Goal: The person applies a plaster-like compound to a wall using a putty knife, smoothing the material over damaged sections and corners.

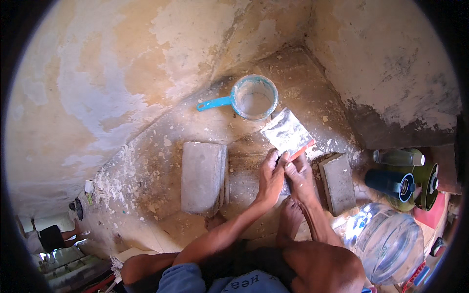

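My left hand (270, 178) and my right hand (300, 177) are close together, closed on the lower end of a crumpled, shiny silver-white square piece (286, 129) with an orange-red edge; I cannot make out whether it is a packet or a sheet. My thumbs meet at its near edge. Just beyond it a light blue plastic dipper (254, 97), stained pale inside, rests on the speckled floor with its handle pointing left. A grey concrete slab (200, 178) lies left of my hands and another grey slab (337, 184) lies to the right.
Peeling walls (122, 83) meet beyond the dipper. At right are a blue tumbler (388, 184), green containers (425, 193) and a large clear plastic jug (383, 244). My bare feet (288, 219) are below my hands. Another person (51, 237) shows at far left.
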Tool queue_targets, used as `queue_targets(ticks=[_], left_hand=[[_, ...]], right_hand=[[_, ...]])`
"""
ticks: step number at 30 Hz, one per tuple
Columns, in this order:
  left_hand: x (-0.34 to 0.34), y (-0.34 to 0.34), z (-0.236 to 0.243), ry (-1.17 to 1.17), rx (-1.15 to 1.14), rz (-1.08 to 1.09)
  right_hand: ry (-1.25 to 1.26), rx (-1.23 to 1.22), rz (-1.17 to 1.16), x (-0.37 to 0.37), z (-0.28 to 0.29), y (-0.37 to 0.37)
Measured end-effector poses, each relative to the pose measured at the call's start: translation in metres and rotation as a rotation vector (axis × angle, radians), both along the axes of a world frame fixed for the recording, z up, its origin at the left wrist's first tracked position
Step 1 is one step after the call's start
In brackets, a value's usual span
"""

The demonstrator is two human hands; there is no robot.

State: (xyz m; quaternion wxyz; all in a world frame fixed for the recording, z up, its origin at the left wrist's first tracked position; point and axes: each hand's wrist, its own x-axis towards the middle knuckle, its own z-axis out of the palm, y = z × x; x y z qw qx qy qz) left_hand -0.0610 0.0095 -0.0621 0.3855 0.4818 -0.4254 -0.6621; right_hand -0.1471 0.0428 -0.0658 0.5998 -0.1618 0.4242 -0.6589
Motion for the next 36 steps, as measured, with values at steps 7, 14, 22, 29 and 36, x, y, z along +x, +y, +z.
queue_targets(ticks=[7,14,22,29,36], left_hand=[[0.008,-0.016,0.034,0.179,0.239,-0.071],[0.055,-0.077,0.026,0.192,-0.098,0.413],[0.083,-0.180,-0.023,0.220,0.441,0.631],[0.070,-0.202,-0.042,0.480,0.054,0.433],[0.039,-0.180,-0.032,0.276,-0.032,0.045]], right_hand=[[0.163,0.106,0.263,-0.016,0.002,0.000],[0.368,0.166,0.051,-0.055,-0.020,-0.084],[0.448,0.161,0.063,-0.065,-0.056,-0.197],[-0.007,0.137,-0.043,-0.047,-0.096,-0.115],[-0.065,0.383,0.050,-0.006,-0.065,-0.005]])
